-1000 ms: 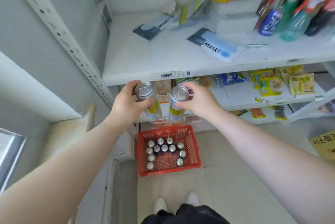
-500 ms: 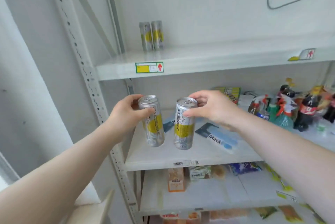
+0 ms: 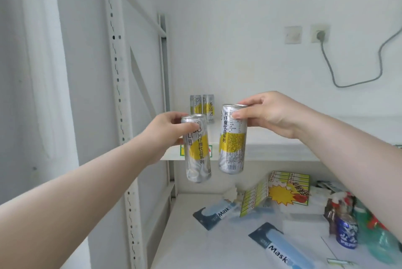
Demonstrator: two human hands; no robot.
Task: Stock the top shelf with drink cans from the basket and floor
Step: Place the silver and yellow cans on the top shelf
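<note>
White top shelf [image 3: 272, 138] sits about level with both hands. Left hand [image 3: 162, 136] has its grip wrapped round a silver and yellow can [image 3: 196, 149], right hand [image 3: 269, 114] pinches a second can [image 3: 232, 140] near its rim, both hanging just in front of the shelf edge. Two more cans [image 3: 202, 106] already stand at the back left.

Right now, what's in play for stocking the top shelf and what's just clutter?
In play: left hand holding left can; right hand holding right can; two shelved cans; top shelf.
Clutter: mask packs; yellow card; bottles; wall cable.
</note>
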